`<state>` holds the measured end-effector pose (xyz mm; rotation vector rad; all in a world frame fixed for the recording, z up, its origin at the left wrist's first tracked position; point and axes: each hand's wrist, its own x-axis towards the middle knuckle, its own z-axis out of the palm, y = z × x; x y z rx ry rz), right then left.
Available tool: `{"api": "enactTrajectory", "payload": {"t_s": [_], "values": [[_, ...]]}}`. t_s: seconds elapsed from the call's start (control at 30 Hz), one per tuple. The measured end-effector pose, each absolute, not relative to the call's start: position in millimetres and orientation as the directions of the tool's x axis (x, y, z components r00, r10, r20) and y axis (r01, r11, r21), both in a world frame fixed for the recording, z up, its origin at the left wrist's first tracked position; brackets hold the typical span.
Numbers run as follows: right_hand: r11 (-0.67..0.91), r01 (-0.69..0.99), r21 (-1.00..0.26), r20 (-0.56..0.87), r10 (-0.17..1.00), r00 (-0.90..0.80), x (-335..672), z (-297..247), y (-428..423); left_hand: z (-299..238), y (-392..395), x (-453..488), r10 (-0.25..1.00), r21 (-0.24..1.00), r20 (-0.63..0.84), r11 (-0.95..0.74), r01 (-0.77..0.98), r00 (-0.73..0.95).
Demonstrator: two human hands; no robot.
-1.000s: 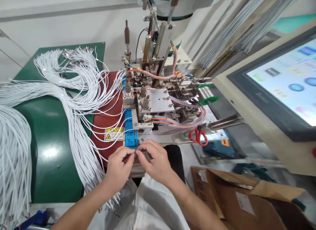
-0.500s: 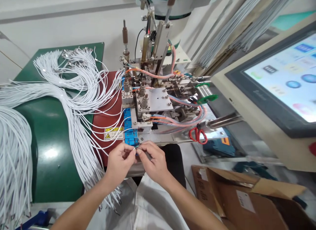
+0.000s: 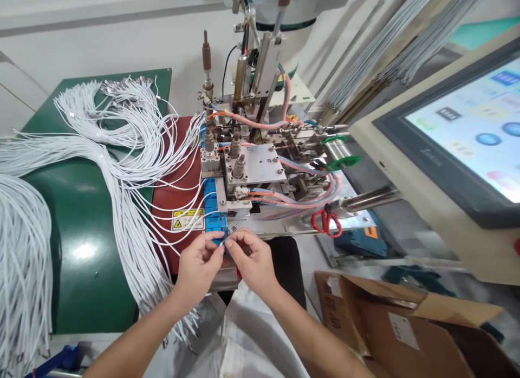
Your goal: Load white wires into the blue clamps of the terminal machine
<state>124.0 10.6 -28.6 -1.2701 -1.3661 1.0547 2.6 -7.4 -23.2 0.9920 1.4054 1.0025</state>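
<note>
In the head view my left hand [image 3: 200, 261] pinches a white cable [image 3: 221, 244] near its end, between thumb and forefinger. My right hand [image 3: 252, 263] is closed in a pinch on the tip of the same cable, its fingertips nearly meeting the left ones. The fine detail of the tip is mostly hidden by the fingers. Just beyond both hands is the front end of a blue fixture [image 3: 214, 221] on the machine, with several white cables leading into it. A large bundle of white cables [image 3: 125, 226] lies to the left of my hands.
A metal machine [image 3: 260, 164] with air hoses stands ahead. Red-handled scissors [image 3: 326, 223] lie at its front right. A touch screen [image 3: 467, 134] juts in from the right, above an open cardboard box [image 3: 406, 324]. The green table [image 3: 81, 259] carries more cables.
My right fingers have shifted slightly at the cable tip, and my left fingertips have lifted a little. The view has tilted very slightly; the cables and machine look the same.
</note>
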Motion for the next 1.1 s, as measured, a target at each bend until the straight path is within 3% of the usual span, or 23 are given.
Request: {"api": "enactTrajectory", "payload": {"t_s": [0.1,0.17,0.23,0.33,0.4,0.5,0.8,0.93,1.1], "values": [[0.306,0.39,-0.868,0.323,0.946,-0.022,128.1,-31.7,9.3,-22.7,-4.6,1.2,0.949,0.949,-0.311,0.313,0.04,-0.056],[0.377,0.486,-0.788,0.397,0.916,-0.067,132.8,-35.3,10.9,-20.1,-1.4,-4.7,0.943,0.937,-0.333,0.332,0.104,-0.006],[0.314,0.505,-0.804,0.327,0.943,-0.065,137.3,-40.3,14.6,-16.2,2.6,-13.9,0.95,0.921,-0.308,0.285,0.265,0.049],[0.106,0.473,-0.874,0.108,0.994,-0.023,140.3,-49.1,20.6,-12.4,9.4,-27.8,0.979,0.827,-0.138,0.032,0.561,0.149],[0.028,0.467,-0.884,0.023,1.0,-0.015,139.6,-54.1,23.2,-13.4,13.5,-33.5,0.978,0.746,-0.027,-0.118,0.656,0.206],[0.005,0.471,-0.882,-0.006,1.0,-0.022,137.5,-57.9,25.2,-19.7,17.9,-36.6,0.972,0.69,0.046,-0.199,0.696,0.232],[-0.164,0.345,-0.924,-0.211,0.972,-0.105,140.9,-67.3,34.2,-31.7,22.3,-35.9,0.961,0.619,0.088,-0.258,0.742,0.26],[-0.012,0.417,-0.909,-0.094,0.98,-0.177,144.7,-65.8,36.9,-31.7,22.0,-36.7,0.959,0.623,0.084,-0.261,0.737,0.269],[0.247,0.592,-0.767,0.135,0.965,-0.227,139.9,-65.4,41.3,-31.3,20.9,-36.1,0.951,0.609,0.129,-0.299,0.735,0.28]]}}
